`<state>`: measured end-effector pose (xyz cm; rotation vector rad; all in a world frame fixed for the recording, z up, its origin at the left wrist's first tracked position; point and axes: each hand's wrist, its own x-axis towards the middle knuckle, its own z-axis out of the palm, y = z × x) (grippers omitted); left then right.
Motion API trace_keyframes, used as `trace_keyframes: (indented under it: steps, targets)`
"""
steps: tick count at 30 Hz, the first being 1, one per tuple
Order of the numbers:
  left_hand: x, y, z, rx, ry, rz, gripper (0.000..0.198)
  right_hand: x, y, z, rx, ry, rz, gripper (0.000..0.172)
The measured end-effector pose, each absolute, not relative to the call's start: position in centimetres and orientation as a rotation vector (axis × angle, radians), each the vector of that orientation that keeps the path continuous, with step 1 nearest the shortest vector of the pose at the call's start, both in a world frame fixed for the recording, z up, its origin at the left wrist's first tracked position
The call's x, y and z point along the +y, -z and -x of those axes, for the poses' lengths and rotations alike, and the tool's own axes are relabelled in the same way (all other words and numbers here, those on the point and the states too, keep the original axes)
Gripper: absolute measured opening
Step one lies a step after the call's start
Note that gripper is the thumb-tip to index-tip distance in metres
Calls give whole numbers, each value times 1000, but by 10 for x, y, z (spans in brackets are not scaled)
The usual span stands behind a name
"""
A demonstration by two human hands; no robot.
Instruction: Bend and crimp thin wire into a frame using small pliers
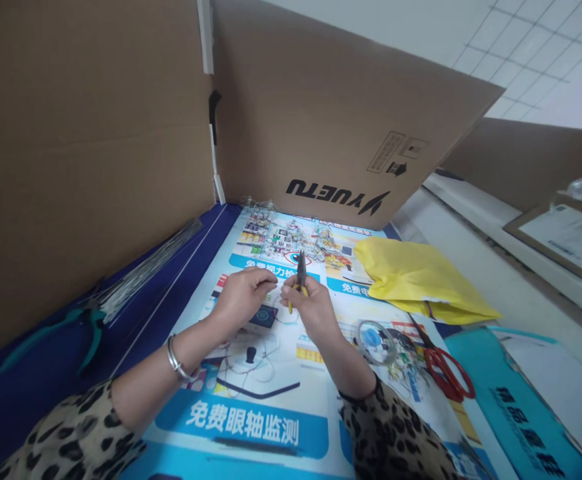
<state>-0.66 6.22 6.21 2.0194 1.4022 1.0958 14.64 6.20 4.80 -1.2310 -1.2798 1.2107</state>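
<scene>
In the head view my right hand is closed around small yellow-handled pliers, their dark jaws pointing away from me. My left hand, with a silver bangle at its wrist, is pinched just left of the pliers. Whatever sits between its fingertips is too fine to make out. Thin wire loops lie on the printed sheet below both hands. Beyond the pliers, small beaded wire pieces are heaped on the sheet.
Cardboard panels wall off the left and back. At left lie a bundle of straight wires and teal-handled pliers. To the right are a yellow bag, a roll of clear tape, red-handled scissors and a teal packet.
</scene>
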Motion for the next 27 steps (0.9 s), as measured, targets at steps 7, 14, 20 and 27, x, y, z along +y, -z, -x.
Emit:
trace_keyframes:
  steps: [7,14,20,27]
  targets:
    - [66,-55,5,1306,-1071,-1648,10,60,-53,-144,-1157,-1280,1168,21]
    - [67,-53,3,1160,-1109,-1422,11,60,-52,-143,-1128,-1293,1137,21]
    - [66,-51,3,1129,-1110,-1367,11,59,-50,-142,-1103,-1326,1088,22]
    - [67,-50,4,1090,-1125,-1351,12,58,-50,-142,-1081,-1345,1065,25]
